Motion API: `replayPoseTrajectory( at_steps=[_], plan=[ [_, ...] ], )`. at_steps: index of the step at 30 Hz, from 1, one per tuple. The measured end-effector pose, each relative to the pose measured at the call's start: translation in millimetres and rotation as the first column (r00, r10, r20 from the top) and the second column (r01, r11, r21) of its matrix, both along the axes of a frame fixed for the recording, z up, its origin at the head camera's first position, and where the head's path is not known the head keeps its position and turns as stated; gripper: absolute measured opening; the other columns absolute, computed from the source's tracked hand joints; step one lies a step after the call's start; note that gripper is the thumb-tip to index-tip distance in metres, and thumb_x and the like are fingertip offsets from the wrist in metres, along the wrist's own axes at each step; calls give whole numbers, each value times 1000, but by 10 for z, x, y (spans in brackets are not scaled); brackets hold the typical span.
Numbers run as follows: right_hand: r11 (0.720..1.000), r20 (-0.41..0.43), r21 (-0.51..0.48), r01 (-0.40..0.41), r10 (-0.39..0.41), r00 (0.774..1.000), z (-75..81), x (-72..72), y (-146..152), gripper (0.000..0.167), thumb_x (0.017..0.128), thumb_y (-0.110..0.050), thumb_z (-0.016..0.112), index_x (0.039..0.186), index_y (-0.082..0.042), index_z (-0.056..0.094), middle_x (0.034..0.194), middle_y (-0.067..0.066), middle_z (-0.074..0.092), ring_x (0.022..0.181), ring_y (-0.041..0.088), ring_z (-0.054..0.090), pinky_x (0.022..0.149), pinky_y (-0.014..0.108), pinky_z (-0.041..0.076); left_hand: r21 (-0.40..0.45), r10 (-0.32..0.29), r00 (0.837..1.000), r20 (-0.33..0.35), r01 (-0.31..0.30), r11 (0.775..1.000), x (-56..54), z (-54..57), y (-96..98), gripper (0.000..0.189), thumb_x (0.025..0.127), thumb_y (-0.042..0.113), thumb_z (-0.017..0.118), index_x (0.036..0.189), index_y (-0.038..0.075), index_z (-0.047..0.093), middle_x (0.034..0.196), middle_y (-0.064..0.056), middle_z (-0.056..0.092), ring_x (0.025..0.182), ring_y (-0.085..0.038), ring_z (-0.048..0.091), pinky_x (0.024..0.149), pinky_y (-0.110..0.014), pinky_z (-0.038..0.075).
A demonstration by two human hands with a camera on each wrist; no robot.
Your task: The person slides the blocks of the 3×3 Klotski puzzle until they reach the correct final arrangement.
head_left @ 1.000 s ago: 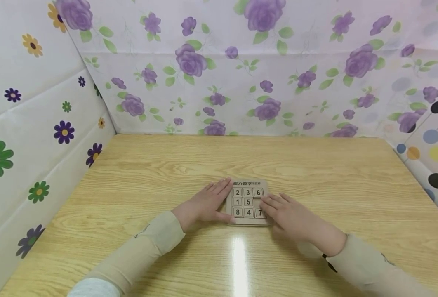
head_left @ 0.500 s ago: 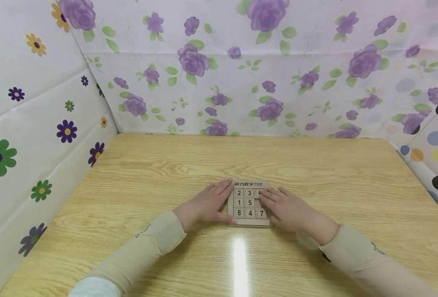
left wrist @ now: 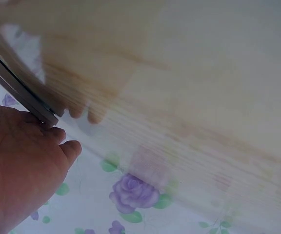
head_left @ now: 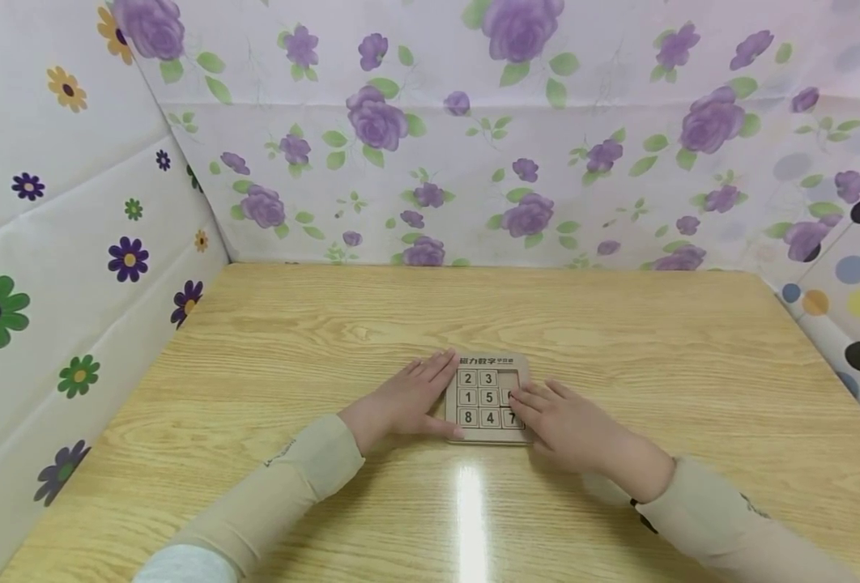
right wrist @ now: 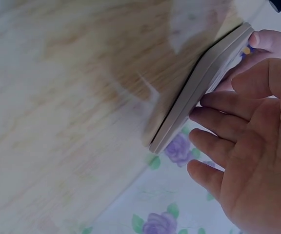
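A flat number slide puzzle [head_left: 488, 436] lies on the wooden table, its numbered tiles set in a pale frame. The top right slot is bare, and the 6 tile [head_left: 506, 397] sits just below it, partly hidden by fingers. My left hand [head_left: 408, 401] steadies the puzzle, with straight fingers along its left edge and the thumb at the lower left corner. My right hand [head_left: 576, 425] reaches in from the right, its straight fingertips resting on the 6 tile and overlapping the 7 tile [head_left: 512, 419]. In the right wrist view, the puzzle's edge [right wrist: 199, 90] shows beside the right fingers.
Wood-grain table [head_left: 372, 316] surrounds the puzzle. A purple-flowered sheet [head_left: 459, 186] hangs at the back, with another flowered sheet [head_left: 95, 324] on the left and a dotted one [head_left: 849, 308] on the right.
The right fingers went up to the 6 tile, then came back down. That tile slid from the top right slot into the gap below. The left hand stayed put.
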State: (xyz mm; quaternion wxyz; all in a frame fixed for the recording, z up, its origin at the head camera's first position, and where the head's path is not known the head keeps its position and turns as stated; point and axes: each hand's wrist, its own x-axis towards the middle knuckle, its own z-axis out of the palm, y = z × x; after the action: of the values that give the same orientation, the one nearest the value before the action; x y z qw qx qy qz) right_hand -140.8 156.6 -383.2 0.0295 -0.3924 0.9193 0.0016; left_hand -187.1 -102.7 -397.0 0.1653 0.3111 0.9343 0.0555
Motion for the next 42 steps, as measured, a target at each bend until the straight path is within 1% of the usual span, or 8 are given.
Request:
replayPoseTrajectory(
  at_steps=[6, 11, 15, 21, 27, 32, 35, 42],
  plan=[
    [1000, -27, -9, -28, 27, 999, 8, 11, 6, 47, 86, -13, 56, 130, 5, 55, 137, 18, 53, 130, 35, 46, 110, 54, 34, 4, -1, 1000, -2, 1, 1000, -4, -5, -11, 108, 81, 71, 52, 153, 8, 3, 161, -7, -3, 148, -22, 1, 121, -39, 5],
    [998, -50, -45, -43, 41, 998, 3, -18, -6, 45, 89, -12, 52, 131, 3, 54, 137, 17, 53, 129, 36, 48, 107, 54, 37, 6, 0, 1000, -3, 0, 1000, 1, -13, -17, 108, 80, 72, 52, 153, 8, 4, 160, -6, -3, 148, -22, 2, 121, -40, 5],
    [997, -58, -57, -47, 44, 997, -31, -76, -31, 47, 90, -12, 52, 134, 2, 51, 139, 17, 51, 129, 37, 47, 107, 53, 39, 10, -4, 1000, -3, 4, 1000, 5, -37, -23, 109, 80, 72, 52, 153, 8, 4, 161, -7, -2, 148, -23, 2, 121, -40, 6],
    [999, -12, -42, -22, 21, 1000, -82, -203, -97, 52, 87, -11, 51, 137, 3, 47, 143, 17, 47, 133, 36, 42, 110, 53, 35, 12, -11, 1000, -6, 11, 1000, -2, -57, -18, 109, 80, 73, 51, 153, 8, 4, 161, -8, -2, 148, -24, 3, 121, -41, 6],
    [999, 1, -33, -20, 20, 1000, -94, -275, -170, 50, 90, -9, 47, 139, 2, 46, 144, 16, 45, 135, 35, 40, 111, 52, 34, 4, -11, 1000, -11, 11, 1000, -11, -63, -17, 108, 80, 73, 50, 153, 8, 3, 161, -7, -3, 148, -23, 2, 121, -40, 6],
    [1000, 25, 16, -21, 21, 999, -85, -300, -205, 51, 90, -3, 43, 140, 1, 44, 147, 16, 42, 137, 34, 36, 112, 53, 31, 2, -10, 1000, -4, 10, 1000, -8, -51, -13, 108, 81, 73, 50, 153, 9, 2, 161, -7, -4, 148, -23, 1, 121, -39, 5],
    [999, 34, 35, -17, 16, 999, -90, -308, -206, 51, 90, -3, 43, 141, 0, 43, 148, 15, 40, 138, 33, 35, 113, 52, 30, 4, -6, 1000, -1, 6, 1000, -5, -43, -11, 108, 81, 73, 50, 154, 9, 3, 161, -6, -4, 148, -22, 1, 121, -39, 5],
    [1000, 29, 10, -6, 6, 1000, -107, -314, -141, 49, 92, -6, 43, 140, 1, 44, 148, 15, 41, 138, 33, 36, 113, 53, 30, 4, -4, 1000, -8, 4, 1000, -5, -34, -13, 108, 81, 72, 51, 154, 9, 3, 161, -6, -3, 148, -22, 1, 121, -39, 5]
  ],
)
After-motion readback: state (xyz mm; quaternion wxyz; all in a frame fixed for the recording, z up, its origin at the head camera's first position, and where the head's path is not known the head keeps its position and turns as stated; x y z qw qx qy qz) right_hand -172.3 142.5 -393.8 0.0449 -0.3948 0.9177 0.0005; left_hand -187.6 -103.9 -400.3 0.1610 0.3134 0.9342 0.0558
